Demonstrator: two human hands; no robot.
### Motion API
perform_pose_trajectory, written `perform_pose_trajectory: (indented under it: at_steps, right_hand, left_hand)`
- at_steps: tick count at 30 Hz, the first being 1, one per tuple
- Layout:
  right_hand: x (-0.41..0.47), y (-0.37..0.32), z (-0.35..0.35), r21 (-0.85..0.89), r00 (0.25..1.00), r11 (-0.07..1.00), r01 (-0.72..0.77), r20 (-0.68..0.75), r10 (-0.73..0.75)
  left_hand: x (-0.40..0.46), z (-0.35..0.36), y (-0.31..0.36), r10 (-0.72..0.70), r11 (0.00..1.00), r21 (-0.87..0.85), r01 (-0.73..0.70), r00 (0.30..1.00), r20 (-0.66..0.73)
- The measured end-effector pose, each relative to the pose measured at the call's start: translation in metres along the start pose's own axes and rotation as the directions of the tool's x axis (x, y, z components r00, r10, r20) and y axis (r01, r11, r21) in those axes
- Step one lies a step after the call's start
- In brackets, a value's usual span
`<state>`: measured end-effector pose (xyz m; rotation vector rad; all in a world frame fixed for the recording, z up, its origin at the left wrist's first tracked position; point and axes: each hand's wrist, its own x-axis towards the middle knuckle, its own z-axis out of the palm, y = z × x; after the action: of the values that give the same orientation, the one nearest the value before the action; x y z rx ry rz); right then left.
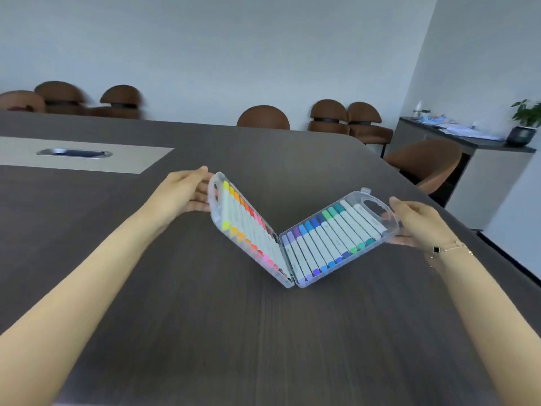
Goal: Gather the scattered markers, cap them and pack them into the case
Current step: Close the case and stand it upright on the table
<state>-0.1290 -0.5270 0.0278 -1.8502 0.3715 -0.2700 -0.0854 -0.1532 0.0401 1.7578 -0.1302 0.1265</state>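
Note:
A clear plastic marker case (288,281) stands on the dark table, hinged at the near side and spread in a V. Its left half holds capped markers (251,227) in yellow, orange, red and pink. In the right half lie capped markers (330,238) in purple, blue, green and teal. My left hand (187,191) holds the outer edge of the left half, fingers straight against its back. My right hand (418,221) supports the right half at its handle end, thumb on top and fingers underneath. Both halves are tilted up off the table.
The dark wood-grain table (263,332) has a light inlay with a metal cable port (74,153) at the far left. Brown chairs (263,117) line the far and right sides. A side cabinet with papers and a potted plant (525,121) stands at the right wall.

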Motion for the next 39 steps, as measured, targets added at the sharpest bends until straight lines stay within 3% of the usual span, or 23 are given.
perform_pose_trajectory:
  at_steps: [4,10,17,22,27,32,37,39]
  right_hand:
    - [-0.004,-0.013,0.017,0.201,0.993,0.973,0.116,0.007,-0.12]
    - [0.004,-0.027,0.033,0.342,0.956,0.908,0.241,0.08,-0.284]
    - [0.009,-0.04,0.032,0.176,0.816,0.867,0.466,0.292,-0.499]
    - [0.021,-0.047,0.026,0.114,0.758,0.828,0.549,0.349,-0.551]
    - [0.033,-0.051,0.024,0.094,0.732,0.813,0.575,0.386,-0.562]
    - [0.037,-0.051,0.022,0.053,0.741,0.81,0.585,0.371,-0.559]
    - [0.039,-0.053,0.024,-0.195,0.73,0.717,0.67,0.348,-0.588]
    - [0.041,-0.054,0.025,-0.276,0.726,0.676,0.684,0.35,-0.592]
  left_hand:
    - [0.014,0.035,0.008,0.179,0.965,0.191,-0.178,0.984,0.01]
    - [0.033,0.069,0.02,0.26,0.939,0.203,-0.278,0.959,0.113]
    - [0.051,0.083,0.033,0.402,0.777,0.488,-0.399,0.91,0.104]
    - [0.064,0.083,0.047,0.521,0.529,0.711,-0.464,0.839,0.16]
    - [0.082,0.079,0.054,0.419,0.507,0.579,-0.638,0.77,0.48]
    - [0.087,0.078,0.051,0.454,0.479,0.541,-0.692,0.722,0.522]
    - [0.087,0.08,0.052,0.574,0.145,0.66,-0.737,0.606,0.551]
    - [0.087,0.081,0.051,0.606,0.068,0.669,-0.74,0.563,0.562]
